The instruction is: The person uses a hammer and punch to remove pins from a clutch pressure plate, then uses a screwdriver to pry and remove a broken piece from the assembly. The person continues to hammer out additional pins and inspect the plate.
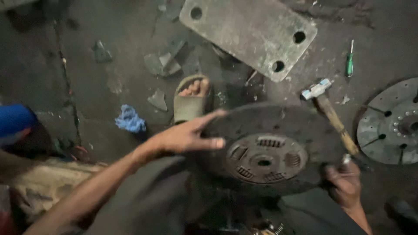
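Observation:
A dark round clutch disc (pixel 278 135) with a slotted metal hub lies flat in front of me, about at knee height. My left hand (pixel 187 135) rests on the disc's left rim, fingers stretched along the edge and thumb over the face. My right hand (pixel 344 182) is at the disc's lower right edge, closed around the end of a wooden hammer handle. The hammer (pixel 333 115) points away from me, its pale metal head past the disc's far right rim.
A thick grey steel plate (pixel 248 30) with round holes lies on the dirty floor beyond. A second clutch disc (pixel 392 122) lies at right, a green screwdriver (pixel 349 63) above it. My sandalled foot (pixel 191 100) and a blue rag (pixel 129 119) are at left.

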